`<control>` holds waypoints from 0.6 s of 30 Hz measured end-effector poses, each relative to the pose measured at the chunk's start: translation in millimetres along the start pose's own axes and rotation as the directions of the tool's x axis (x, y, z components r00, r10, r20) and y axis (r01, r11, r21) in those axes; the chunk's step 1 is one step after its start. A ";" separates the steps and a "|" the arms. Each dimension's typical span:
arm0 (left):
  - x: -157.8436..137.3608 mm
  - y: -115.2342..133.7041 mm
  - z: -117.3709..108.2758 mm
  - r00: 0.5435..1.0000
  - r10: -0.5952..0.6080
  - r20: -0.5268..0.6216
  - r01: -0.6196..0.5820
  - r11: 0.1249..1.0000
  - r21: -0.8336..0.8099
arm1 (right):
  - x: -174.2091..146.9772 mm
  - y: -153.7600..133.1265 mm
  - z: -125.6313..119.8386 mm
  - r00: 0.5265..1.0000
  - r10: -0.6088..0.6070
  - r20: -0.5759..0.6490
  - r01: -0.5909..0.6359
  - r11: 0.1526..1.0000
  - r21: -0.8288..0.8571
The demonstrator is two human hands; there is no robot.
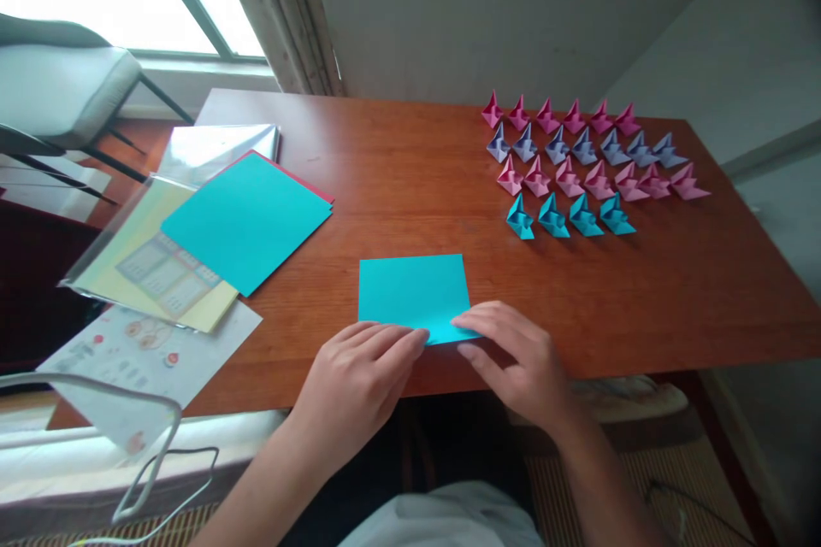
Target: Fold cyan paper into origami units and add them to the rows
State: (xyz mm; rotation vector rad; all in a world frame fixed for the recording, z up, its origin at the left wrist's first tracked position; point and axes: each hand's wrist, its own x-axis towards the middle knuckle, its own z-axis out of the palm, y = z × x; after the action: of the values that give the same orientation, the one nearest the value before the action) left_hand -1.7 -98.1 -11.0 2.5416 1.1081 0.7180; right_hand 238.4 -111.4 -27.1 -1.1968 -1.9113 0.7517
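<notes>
A turquoise sheet of origami paper lies on the table in front of me, wider than it is deep. My left hand covers its near left corner, with the fingers together and the thumb tip along the near edge. At the near right corner, my right hand has its fingertips on top of the sheet and its thumb just below the edge, taking the corner between them. The undersides of both hands are hidden, and so is any fold under the left fingers.
Rows of folded paper figures stand at the back right: dark pink, lilac, pink and turquoise. On the left, a stack of coloured paper overlaps a clear packet and a printed sheet. A chair stands beyond.
</notes>
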 end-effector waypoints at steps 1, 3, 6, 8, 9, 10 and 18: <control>0.7 0.6 -0.7 1.000 -0.018 -0.020 0.017 0.999 -0.027 | -2.0 0.1 0.8 0.999 0.027 -0.034 -0.027 1.000 -0.006; 2.1 2.6 -4.1 0.993 -0.074 -0.089 0.067 0.995 -0.081 | -3.8 0.3 1.6 0.990 0.114 -0.086 -0.115 0.993 -0.001; 4.4 8.1 -11.6 0.963 -0.160 -0.215 0.139 0.984 -0.109 | -1.0 1.0 1.2 0.941 0.316 -0.121 -0.309 0.948 0.072; 5.3 13.6 -14.9 0.952 -0.149 -0.267 0.139 0.989 -0.056 | 3.2 2.5 0.3 0.890 0.441 -0.114 -0.420 0.891 0.172; 5.7 17.0 -15.3 0.954 -0.121 -0.275 0.121 0.992 -0.017 | 5.7 3.6 -0.3 0.867 0.487 -0.104 -0.457 0.861 0.225; 5.9 20.7 -14.7 0.959 -0.086 -0.272 0.095 0.995 0.021 | 8.1 5.0 -0.9 0.849 0.520 -0.092 -0.480 0.834 0.273; 11.1 48.5 9.6 0.997 0.060 -0.047 -0.049 0.979 0.198 | 20.3 11.6 -6.1 0.823 0.557 -0.111 -0.518 0.816 0.258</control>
State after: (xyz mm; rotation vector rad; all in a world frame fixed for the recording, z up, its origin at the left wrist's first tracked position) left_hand 39.3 -122.8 5.6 2.7423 1.1851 0.7262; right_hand 243.2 -87.7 -27.1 -1.6285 -1.2950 1.0747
